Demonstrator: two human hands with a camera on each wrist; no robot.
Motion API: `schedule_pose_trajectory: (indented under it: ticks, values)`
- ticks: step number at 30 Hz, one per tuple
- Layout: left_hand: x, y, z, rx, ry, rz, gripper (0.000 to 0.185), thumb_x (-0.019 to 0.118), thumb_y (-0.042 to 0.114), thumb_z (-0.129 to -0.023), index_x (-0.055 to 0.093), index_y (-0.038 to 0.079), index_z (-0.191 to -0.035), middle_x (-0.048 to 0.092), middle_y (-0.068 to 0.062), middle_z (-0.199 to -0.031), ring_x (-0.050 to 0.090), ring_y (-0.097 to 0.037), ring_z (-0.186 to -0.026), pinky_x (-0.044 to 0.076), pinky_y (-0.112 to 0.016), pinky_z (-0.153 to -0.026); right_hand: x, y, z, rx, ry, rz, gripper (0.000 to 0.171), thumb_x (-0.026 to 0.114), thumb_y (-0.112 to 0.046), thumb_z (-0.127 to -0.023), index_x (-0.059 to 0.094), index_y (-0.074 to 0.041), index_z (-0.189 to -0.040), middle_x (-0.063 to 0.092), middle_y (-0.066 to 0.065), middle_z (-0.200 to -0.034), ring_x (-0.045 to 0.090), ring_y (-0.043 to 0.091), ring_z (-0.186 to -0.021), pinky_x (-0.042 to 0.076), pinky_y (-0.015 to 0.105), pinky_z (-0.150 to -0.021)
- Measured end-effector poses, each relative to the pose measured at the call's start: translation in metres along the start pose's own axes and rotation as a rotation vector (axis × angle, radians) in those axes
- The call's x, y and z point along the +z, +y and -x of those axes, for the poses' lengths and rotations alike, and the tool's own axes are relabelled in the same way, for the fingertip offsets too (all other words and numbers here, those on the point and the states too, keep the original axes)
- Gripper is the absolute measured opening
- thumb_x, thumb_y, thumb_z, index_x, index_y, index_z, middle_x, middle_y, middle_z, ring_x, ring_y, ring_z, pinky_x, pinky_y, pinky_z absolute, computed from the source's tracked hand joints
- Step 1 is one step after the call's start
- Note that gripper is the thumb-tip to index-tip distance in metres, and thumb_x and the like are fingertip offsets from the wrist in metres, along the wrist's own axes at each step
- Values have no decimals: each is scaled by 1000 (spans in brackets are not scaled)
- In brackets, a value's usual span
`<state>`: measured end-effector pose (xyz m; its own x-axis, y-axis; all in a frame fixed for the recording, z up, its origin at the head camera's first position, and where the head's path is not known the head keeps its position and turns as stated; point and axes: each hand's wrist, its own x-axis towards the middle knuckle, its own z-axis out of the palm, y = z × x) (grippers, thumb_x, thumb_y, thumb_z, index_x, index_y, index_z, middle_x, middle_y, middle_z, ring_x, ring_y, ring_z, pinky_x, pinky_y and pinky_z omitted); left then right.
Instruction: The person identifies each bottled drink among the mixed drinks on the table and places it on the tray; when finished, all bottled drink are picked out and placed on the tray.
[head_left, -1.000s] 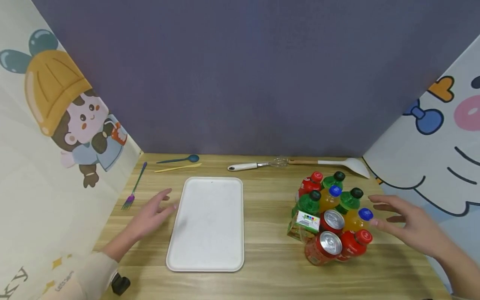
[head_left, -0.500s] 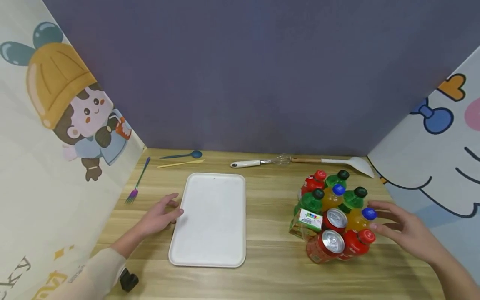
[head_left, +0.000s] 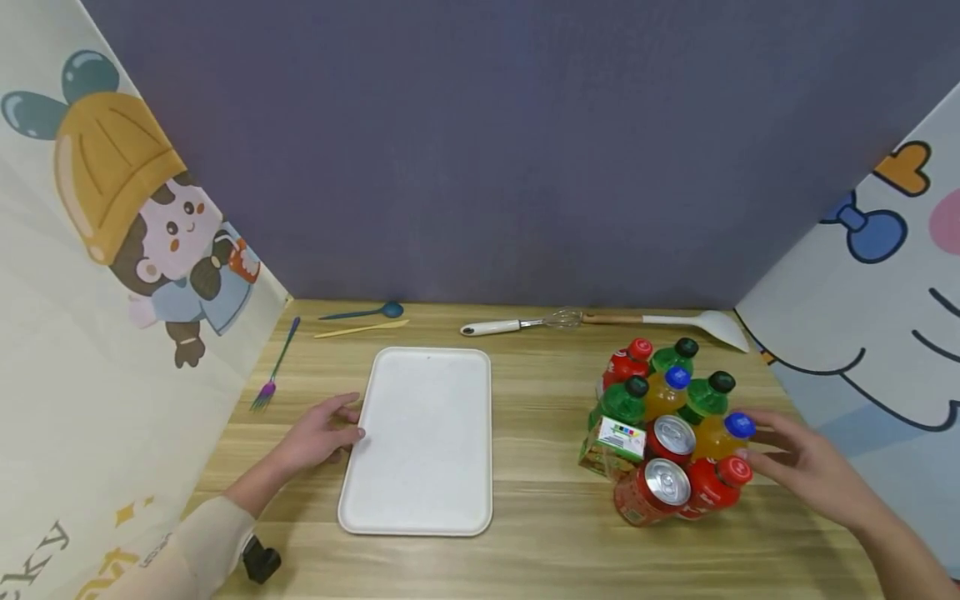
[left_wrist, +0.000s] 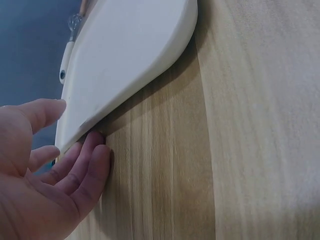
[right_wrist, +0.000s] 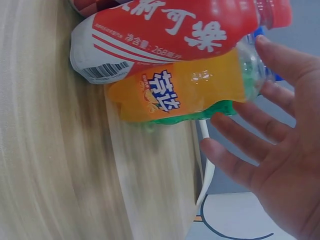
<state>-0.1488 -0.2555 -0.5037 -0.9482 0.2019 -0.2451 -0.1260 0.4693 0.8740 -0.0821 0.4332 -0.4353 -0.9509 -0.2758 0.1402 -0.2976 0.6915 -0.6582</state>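
The left hand (head_left: 318,437) lies open, fingertips (left_wrist: 92,150) touching the left edge of the white tray (head_left: 420,483). The tray's long axis runs from 6 to 12 o'clock, mid-table. The right hand (head_left: 806,467), fingers spread and relaxed, sits at 3 o'clock of the upright orange soda bottle (head_left: 716,440), thumb near its blue cap, on the bottle cluster's right edge.

Whisk (head_left: 517,324), ladle (head_left: 675,323), fork (head_left: 276,365).
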Motion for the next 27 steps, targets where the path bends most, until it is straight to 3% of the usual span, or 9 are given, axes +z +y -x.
schedule_pose_trajectory:
  ticks: [12,21,27]
  values:
    - [1,-4,-1,-23,13,29,55,69,1,-94,50,-8,-144,62,-26,-124,69,-22,-81,65,-36,-61,7,4,-2,-13,-20,-59,58,73,4,-89,48,9,-141,50,-35,-129,55,-15,-108,64,20,-72]
    - [5,-5,-4,-35,53,-6,57,74,3,-90,53,-8,-142,68,-15,-99,67,-20,-73,64,-34,-56,12,7,-3,-33,5,-94,57,71,11,-88,50,9,-140,53,-31,-132,56,-14,-111,63,19,-75]
    - [6,-3,-7,-67,67,7,57,72,-2,-89,52,-7,-143,66,-15,-99,66,-20,-72,65,-38,-56,15,8,-4,-48,14,-92,59,72,9,-88,52,4,-143,54,-28,-135,54,-14,-116,61,17,-78]
